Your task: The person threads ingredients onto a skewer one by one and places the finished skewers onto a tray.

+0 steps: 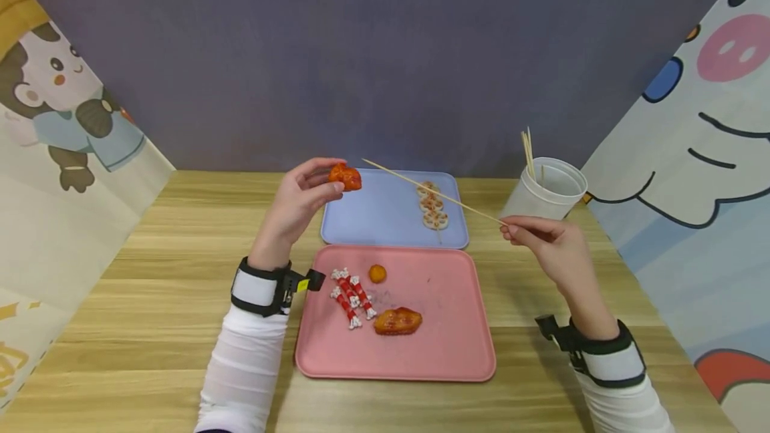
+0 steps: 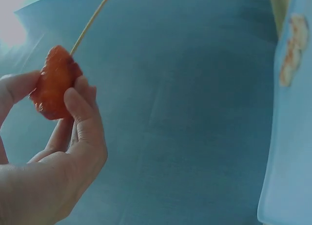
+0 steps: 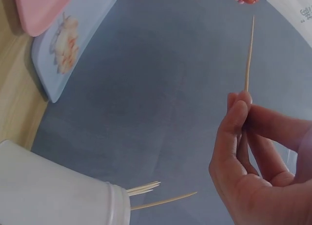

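Observation:
Between the thumb and fingers of my left hand [image 1: 295, 199] is a glossy red-orange piece of glazed chicken [image 1: 345, 178], raised above the back tray. My right hand [image 1: 553, 249] pinches a thin bamboo skewer [image 1: 433, 191] near its rear end. The skewer slants up to the left, its pointed tip just short of the chicken in the head view. In the left wrist view the skewer [image 2: 90, 23] overlaps the edge of the chicken [image 2: 57, 84]. The right wrist view shows a gap between the skewer tip and the chicken.
A pink tray [image 1: 445, 346] in front holds a glazed chicken wing [image 1: 398, 321], an orange ball [image 1: 377, 273] and several red-and-white rolls [image 1: 345, 308]. Behind it, a blue tray [image 1: 373, 216] bears skewered lotus root slices [image 1: 431, 203]. A white cup [image 1: 535, 199] with spare skewers [image 1: 527, 152] stands right.

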Tool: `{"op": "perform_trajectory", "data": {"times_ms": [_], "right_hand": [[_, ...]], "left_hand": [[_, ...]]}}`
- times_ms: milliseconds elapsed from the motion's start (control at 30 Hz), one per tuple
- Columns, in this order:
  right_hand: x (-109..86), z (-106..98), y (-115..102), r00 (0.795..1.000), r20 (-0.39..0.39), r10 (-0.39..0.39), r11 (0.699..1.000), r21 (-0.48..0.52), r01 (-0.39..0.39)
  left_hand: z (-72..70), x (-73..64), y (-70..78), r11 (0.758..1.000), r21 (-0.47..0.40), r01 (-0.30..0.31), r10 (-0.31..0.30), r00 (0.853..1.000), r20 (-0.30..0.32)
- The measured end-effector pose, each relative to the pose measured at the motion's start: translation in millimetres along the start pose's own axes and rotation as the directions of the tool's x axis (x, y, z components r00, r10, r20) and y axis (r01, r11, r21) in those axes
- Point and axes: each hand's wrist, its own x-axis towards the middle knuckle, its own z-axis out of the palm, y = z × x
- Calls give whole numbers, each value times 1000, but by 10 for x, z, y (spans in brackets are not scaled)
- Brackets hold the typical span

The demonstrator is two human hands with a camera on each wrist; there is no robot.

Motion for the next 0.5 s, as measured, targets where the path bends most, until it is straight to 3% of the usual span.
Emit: {"op": "perform_trajectory", "data": {"times_ms": [100, 267, 500], "right_hand": [[-12, -4, -29, 1000, -6, -11, 1000, -7, 11], [-57, -16, -76, 999, -10, -32, 999, -12, 32], [-123, -26, -123, 999, -4, -44, 999, -24, 44]], "left_hand": [[-2, 17, 30, 993, -115, -25, 22, 1000, -22], [18, 42, 66, 962, -269, -50, 41, 998, -40], [68, 86, 43, 921, -389, -30, 4, 998, -68]]}}
